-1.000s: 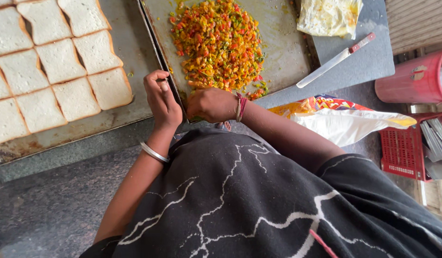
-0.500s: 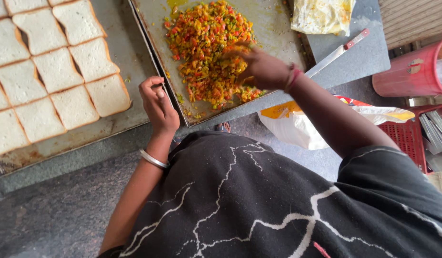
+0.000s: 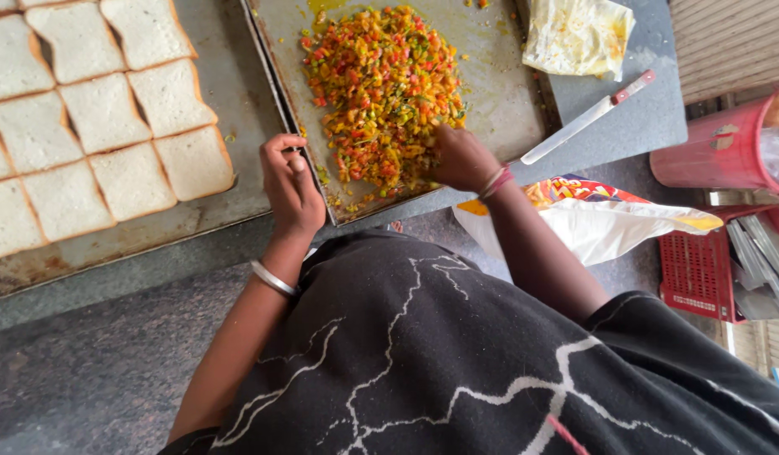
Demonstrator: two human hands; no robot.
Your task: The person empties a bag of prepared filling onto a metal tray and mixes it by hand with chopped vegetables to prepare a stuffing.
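Metal tray [image 3: 507, 101]: sits on the bench, carrying the chopped vegetable mix [image 3: 381, 93].
Right hand [image 3: 458, 158]: curled shut on a pinch of mix at the pile's near edge.
Left hand [image 3: 290, 181]: clamped on the tray rim.
Risk: loose bits could drop off the near edge.
Knife [image 3: 585, 120]: beside the wrist, could get knocked.

the person is wearing a black shirt [image 3: 457, 362] with thin white crack-like lines running across it and a small red streak low on the cloth. a silver bangle [image 3: 273, 279] is circling the left wrist, and a red thread band [image 3: 496, 180] is wrapping the right wrist.
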